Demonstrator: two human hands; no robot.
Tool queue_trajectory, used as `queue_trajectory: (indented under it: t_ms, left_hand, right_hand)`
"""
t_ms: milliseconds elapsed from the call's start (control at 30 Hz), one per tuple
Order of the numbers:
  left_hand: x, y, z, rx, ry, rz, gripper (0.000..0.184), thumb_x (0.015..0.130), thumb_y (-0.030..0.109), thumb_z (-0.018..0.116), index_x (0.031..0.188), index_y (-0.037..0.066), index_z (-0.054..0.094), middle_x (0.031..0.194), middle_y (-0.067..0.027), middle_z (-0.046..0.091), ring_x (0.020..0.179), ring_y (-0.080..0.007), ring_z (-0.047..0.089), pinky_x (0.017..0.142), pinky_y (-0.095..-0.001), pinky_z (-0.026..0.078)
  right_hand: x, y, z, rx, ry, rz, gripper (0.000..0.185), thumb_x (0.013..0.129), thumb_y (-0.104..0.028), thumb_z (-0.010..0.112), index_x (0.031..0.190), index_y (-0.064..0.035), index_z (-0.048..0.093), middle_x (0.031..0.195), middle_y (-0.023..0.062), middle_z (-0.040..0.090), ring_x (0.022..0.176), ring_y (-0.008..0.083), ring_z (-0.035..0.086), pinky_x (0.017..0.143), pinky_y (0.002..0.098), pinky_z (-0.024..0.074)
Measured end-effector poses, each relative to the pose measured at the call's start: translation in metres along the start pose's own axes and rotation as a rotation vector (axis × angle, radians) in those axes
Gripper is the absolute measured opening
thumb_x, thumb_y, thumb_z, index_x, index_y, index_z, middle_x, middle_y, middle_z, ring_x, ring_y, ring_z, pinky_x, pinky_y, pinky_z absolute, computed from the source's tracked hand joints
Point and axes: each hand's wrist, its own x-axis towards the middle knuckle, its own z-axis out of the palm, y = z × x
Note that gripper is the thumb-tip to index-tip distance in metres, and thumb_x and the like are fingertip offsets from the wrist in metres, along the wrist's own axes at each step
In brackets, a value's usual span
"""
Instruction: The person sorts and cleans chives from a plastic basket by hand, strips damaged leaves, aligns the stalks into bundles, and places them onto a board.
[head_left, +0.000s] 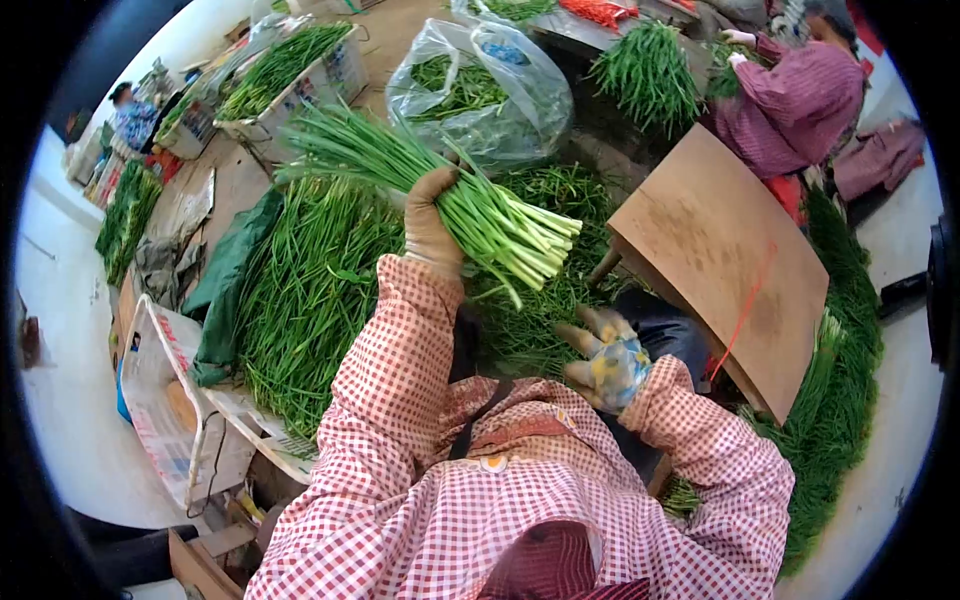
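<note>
My left hand (pixel 434 215), in a tan work glove, is wrapped round a thick bunch of garlic chives (pixel 506 226). The pale stem ends point right and the green leaf tips fan out to the upper left. My right hand (pixel 608 358), in a glove with a blue and yellow patterned back, hangs above my lap with its fingers apart and nothing in them. Below and left of the bunch lies a big heap of loose chives (pixel 310 290). More loose greens (pixel 530 330) lie between my two hands.
A tilted wooden board (pixel 720 260) with a red string stands to my right, beside a long row of chives (pixel 840 400). Ahead is a clear plastic bag (pixel 540 110) of greens. A white plastic crate (pixel 180 400) stands left. A co-worker (pixel 800 100) sits at upper right.
</note>
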Motion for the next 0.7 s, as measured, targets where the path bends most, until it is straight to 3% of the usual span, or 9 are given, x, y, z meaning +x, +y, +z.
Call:
queue_trajectory:
  t_ms: [33, 67, 267, 367, 400, 500, 600, 667, 700]
  left_hand:
    - [-0.006, 0.003, 0.003, 0.048, -0.016, 0.075, 0.028, 0.075, 0.013, 0.061, 0.101, 0.001, 0.059, 0.087, -0.0124, 0.065, 0.082, -0.0303, 0.065, 0.078, -0.0441, 0.055]
    - [-0.010, 0.004, 0.006, 0.102, -0.038, 0.139, 0.033, 0.075, 0.013, 0.060, 0.106, 0.001, 0.058, 0.089, -0.0124, 0.065, 0.082, -0.0303, 0.065, 0.077, -0.0447, 0.056]
    - [-0.027, -0.017, 0.022, 0.153, -0.110, 0.028, 0.039, 0.073, 0.011, 0.062, 0.110, 0.001, 0.056, 0.090, -0.0117, 0.065, 0.078, -0.0286, 0.065, 0.070, -0.0432, 0.057]
    - [-0.027, -0.028, 0.020, 0.244, 0.076, -0.051, 0.021, 0.072, 0.010, 0.063, 0.091, 0.001, 0.062, 0.078, -0.0105, 0.064, 0.072, -0.0272, 0.064, 0.070, -0.0411, 0.057]
    - [-0.025, -0.031, 0.020, 0.242, 0.077, -0.058, 0.021, 0.072, 0.010, 0.063, 0.091, 0.001, 0.062, 0.078, -0.0105, 0.064, 0.072, -0.0272, 0.064, 0.070, -0.0411, 0.057]
    - [-0.025, -0.034, 0.029, 0.266, 0.245, -0.021, 0.015, 0.073, 0.010, 0.062, 0.086, 0.002, 0.062, 0.079, -0.0099, 0.064, 0.070, -0.0259, 0.063, 0.071, -0.0385, 0.056]
    - [-0.020, -0.032, 0.023, 0.274, 0.376, 0.088, 0.012, 0.074, 0.008, 0.060, 0.085, 0.003, 0.062, 0.079, -0.0095, 0.064, 0.072, -0.0248, 0.062, 0.073, -0.0373, 0.055]
    - [-0.016, -0.026, 0.018, 0.234, 0.339, 0.081, 0.013, 0.074, 0.007, 0.059, 0.086, 0.003, 0.061, 0.082, -0.0098, 0.063, 0.074, -0.0250, 0.062, 0.076, -0.0378, 0.055]
    - [-0.015, -0.025, 0.017, 0.232, 0.319, 0.113, 0.014, 0.075, 0.007, 0.059, 0.088, 0.002, 0.061, 0.083, -0.0103, 0.063, 0.075, -0.0255, 0.062, 0.075, -0.0385, 0.055]
  right_hand:
    - [0.001, -0.005, -0.013, 0.168, -0.530, 0.341, 0.028, 0.078, -0.032, 0.067, 0.103, -0.0181, 0.063, 0.123, 0.0141, 0.057, 0.116, 0.0382, 0.051, 0.094, 0.0488, 0.0436]
    - [-0.003, 0.005, -0.023, 0.284, -0.721, 0.510, 0.029, 0.082, -0.031, 0.064, 0.107, -0.0161, 0.066, 0.112, 0.0174, 0.062, 0.101, 0.0337, 0.060, 0.086, 0.0427, 0.0489]
    - [0.018, 0.087, -0.041, 0.637, 0.181, 0.601, 0.024, 0.083, -0.020, 0.062, 0.097, 0.0007, 0.063, 0.086, 0.0095, 0.062, 0.079, 0.0184, 0.059, 0.071, 0.0334, 0.0486]
    - [0.056, 0.034, -0.092, 0.533, 0.225, 0.556, 0.020, 0.083, -0.014, 0.062, 0.095, 0.0008, 0.063, 0.085, 0.0091, 0.061, 0.080, 0.0189, 0.060, 0.070, 0.0323, 0.0484]
    - [0.058, 0.032, -0.085, 0.402, 0.272, 0.478, 0.018, 0.082, -0.021, 0.063, 0.092, -0.0059, 0.063, 0.082, 0.0127, 0.060, 0.078, 0.0301, 0.061, 0.068, 0.0396, 0.0489]
    - [0.055, 0.017, -0.077, 0.512, 0.167, 0.512, 0.020, 0.081, -0.021, 0.064, 0.091, -0.0040, 0.063, 0.083, 0.0130, 0.060, 0.077, 0.0304, 0.061, 0.068, 0.0393, 0.0493]
    - [0.045, 0.012, -0.064, 0.515, 0.072, 0.581, 0.029, 0.083, -0.029, 0.064, 0.094, -0.0025, 0.063, 0.088, 0.0141, 0.062, 0.080, 0.0280, 0.062, 0.071, 0.0385, 0.0500]
    - [0.039, 0.015, -0.049, 0.778, -0.220, 0.705, 0.039, 0.085, -0.032, 0.066, 0.100, 0.0036, 0.062, 0.091, 0.0106, 0.063, 0.073, 0.0200, 0.063, 0.067, 0.0309, 0.0511]
    - [0.033, 0.014, -0.025, 0.879, -0.144, 0.707, 0.055, 0.082, -0.044, 0.067, 0.110, 0.0037, 0.060, 0.102, 0.0156, 0.064, 0.088, 0.0228, 0.064, 0.076, 0.0328, 0.0516]
